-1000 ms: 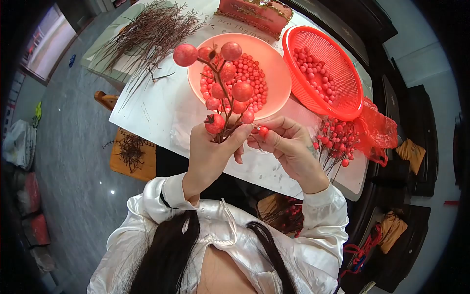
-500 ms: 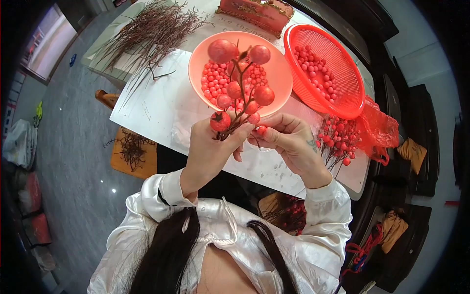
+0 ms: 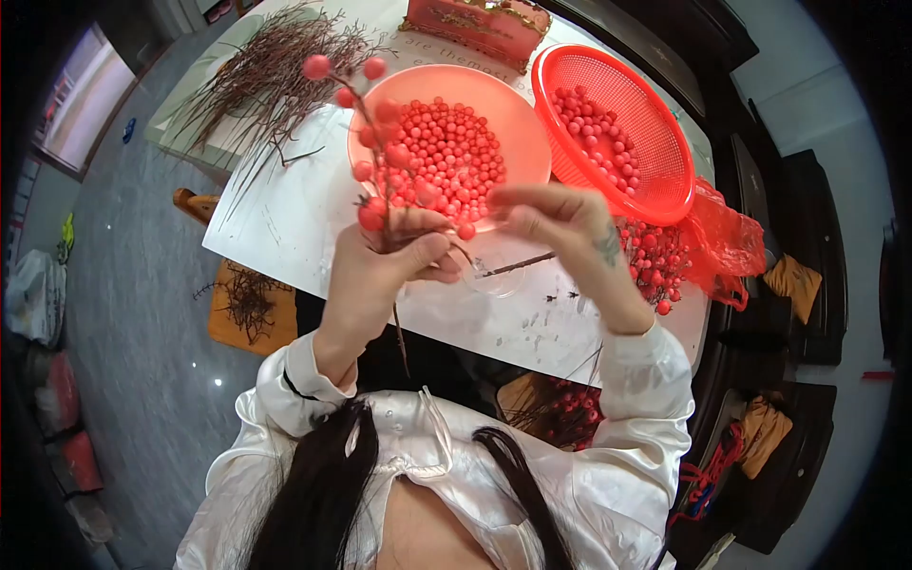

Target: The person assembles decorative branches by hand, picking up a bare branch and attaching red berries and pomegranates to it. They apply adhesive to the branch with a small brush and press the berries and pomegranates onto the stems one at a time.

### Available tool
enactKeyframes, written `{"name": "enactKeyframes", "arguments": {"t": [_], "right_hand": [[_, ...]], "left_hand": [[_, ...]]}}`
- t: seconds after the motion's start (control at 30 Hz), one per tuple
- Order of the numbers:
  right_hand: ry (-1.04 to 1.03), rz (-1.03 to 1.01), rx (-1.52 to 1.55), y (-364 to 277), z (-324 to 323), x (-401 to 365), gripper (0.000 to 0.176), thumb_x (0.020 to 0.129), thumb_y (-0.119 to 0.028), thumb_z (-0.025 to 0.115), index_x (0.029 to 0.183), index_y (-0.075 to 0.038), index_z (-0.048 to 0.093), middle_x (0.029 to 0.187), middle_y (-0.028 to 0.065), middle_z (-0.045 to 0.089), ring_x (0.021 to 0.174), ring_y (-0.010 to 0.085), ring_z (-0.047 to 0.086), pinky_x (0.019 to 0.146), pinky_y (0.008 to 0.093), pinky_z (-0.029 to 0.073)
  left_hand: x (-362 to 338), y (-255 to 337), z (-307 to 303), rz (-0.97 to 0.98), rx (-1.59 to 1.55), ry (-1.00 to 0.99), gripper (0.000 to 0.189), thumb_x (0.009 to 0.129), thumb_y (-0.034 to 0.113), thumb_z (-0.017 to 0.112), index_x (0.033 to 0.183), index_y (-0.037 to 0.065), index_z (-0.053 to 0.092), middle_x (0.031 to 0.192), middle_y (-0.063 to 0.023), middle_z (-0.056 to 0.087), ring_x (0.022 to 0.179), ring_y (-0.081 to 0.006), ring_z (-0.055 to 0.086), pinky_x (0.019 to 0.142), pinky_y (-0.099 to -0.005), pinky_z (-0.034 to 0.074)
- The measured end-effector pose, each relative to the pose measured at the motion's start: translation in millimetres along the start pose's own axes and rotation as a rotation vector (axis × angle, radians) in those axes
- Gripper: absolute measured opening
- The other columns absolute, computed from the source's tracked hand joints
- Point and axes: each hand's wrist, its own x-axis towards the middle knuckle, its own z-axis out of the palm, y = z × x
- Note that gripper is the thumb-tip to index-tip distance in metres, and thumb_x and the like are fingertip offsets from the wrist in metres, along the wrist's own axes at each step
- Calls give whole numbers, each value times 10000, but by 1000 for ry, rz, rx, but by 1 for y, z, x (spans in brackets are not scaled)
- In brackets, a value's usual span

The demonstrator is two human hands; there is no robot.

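Observation:
My left hand (image 3: pixel 370 275) is closed around the brown stem of a branch with red berries (image 3: pixel 397 155). The branch leans up over the pink bowl's left side, and its bare stem end hangs below my wrist. A single red berry (image 3: pixel 465 231) on a side twig sticks out by my left fingertips. My right hand (image 3: pixel 570 233) is to the right of that berry, thumb and forefinger apart, fingertips slightly blurred by motion. Under both hands, the pink bowl (image 3: pixel 528 119) holds many loose red berries. A short brown twig (image 3: pixel 518 264) lies on the white table between my hands.
A red plastic basket (image 3: pixel 670 142) with more berries stands right of the bowl. Finished-looking berry sprays (image 3: pixel 655 261) and a red plastic bag (image 3: pixel 727 242) lie beside it. Thin brown twigs (image 3: pixel 271 81) are heaped back left; an ornate red box (image 3: pixel 475 28) stands behind.
My left hand has moved left and down with the berry branch, which tilts further left. My right hand has come away from it, opening a gap between the hands.

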Motion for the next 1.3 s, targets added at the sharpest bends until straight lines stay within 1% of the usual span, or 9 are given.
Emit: {"name": "enactKeyframes", "arguments": {"t": [0.07,0.17,0.2,0.3,0.5,0.8,0.9,1.13,1.3], "right_hand": [[101,-191,-457,4,-18,22,221,779,-50,618,973,56,618,868,112,662,810,161,633,724,267,493],[31,-308,-707,19,-31,55,213,733,-16,617,934,52,624,820,163,654,761,194,646,690,275,492],[-7,-385,-753,33,-32,68,177,695,17,591,866,44,627,790,190,633,708,268,638,643,314,495],[-74,-310,-1028,66,-31,96,53,730,-21,534,735,-26,587,705,152,609,687,327,602,594,394,471],[-204,-169,-1326,81,-12,109,44,701,-52,549,697,-89,573,681,121,599,674,317,602,596,436,456],[-237,-222,-1182,77,-28,108,41,681,-43,549,699,-77,564,701,138,591,703,332,596,590,427,458],[-301,-140,-1332,79,-19,108,47,682,-42,545,692,-82,568,702,130,594,709,327,598,585,421,458],[-229,-281,-1300,93,-16,110,48,683,-31,531,670,-75,542,663,126,577,672,332,591,576,429,443],[-52,-481,-1019,63,-25,93,28,688,-6,540,712,-23,540,728,165,572,670,334,572,596,416,449]], "left_hand": [[1,5,-6,8,-61,-8,203,798,10,615,981,-50,549,846,-120,631,735,-181,638,648,-289,550],[2,6,-11,3,-85,-2,255,788,6,625,1019,-37,526,854,-118,627,750,-189,642,649,-290,547],[2,8,-11,-11,-99,6,269,785,7,627,1029,-32,520,856,-115,626,749,-190,642,646,-289,546],[3,10,-19,-35,-141,11,290,778,-5,611,1055,-12,525,896,-103,616,773,-184,630,631,-273,542],[6,8,-30,-39,-220,40,369,769,-21,588,1124,4,489,952,-109,604,802,-177,620,655,-255,538],[6,4,-26,-50,-256,12,428,756,-55,547,1161,9,424,955,-150,594,815,-185,621,699,-271,538],[5,3,-22,-55,-263,-17,423,756,-54,549,1156,9,425,943,-152,593,820,-192,621,716,-280,539],[1,3,-22,3,-268,32,406,752,-73,566,1131,9,445,923,-134,592,825,-195,621,738,-291,535],[0,-1,-18,25,-291,42,397,744,-94,583,1107,12,464,912,-119,594,825,-196,620,740,-298,525]]}}
